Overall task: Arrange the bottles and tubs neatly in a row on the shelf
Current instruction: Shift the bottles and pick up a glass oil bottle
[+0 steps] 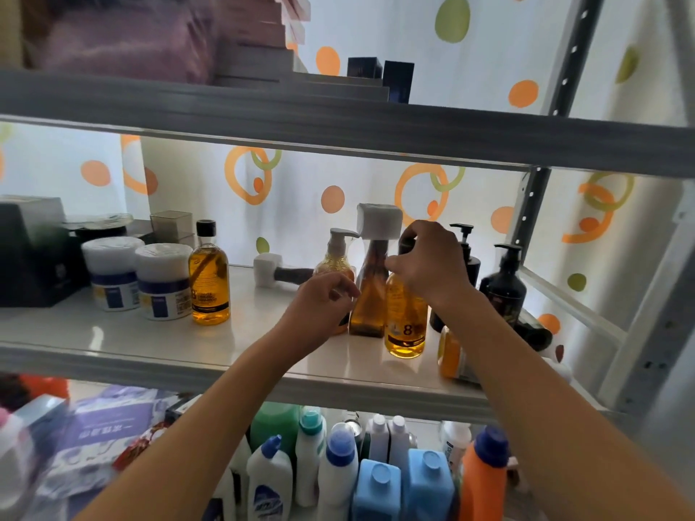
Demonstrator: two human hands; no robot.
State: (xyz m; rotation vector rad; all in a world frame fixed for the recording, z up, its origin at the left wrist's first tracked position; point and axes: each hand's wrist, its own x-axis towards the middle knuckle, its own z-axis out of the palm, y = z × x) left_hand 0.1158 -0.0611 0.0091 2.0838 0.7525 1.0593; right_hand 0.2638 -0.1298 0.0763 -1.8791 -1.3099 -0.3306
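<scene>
On the white middle shelf (113,332), my right hand (428,261) grips the top of an amber bottle marked "8" (406,325), which stands upright near the front. My left hand (323,300) hovers with loosely curled fingers in front of a gold pump bottle (336,257), and nothing shows in its grasp. Between the two bottles stands a brown tapered bottle (372,298) with a white square cap. At the left, two white tubs (111,274) (163,282) and an amber black-capped bottle (209,285) stand side by side.
Two black pump bottles (504,287) stand at the right. An orange bottle (449,353) and a dark bottle (534,334) lie beside them, and a white-capped bottle (276,272) lies at the back. A black box (34,257) fills the far left. Detergent bottles crowd the shelf below.
</scene>
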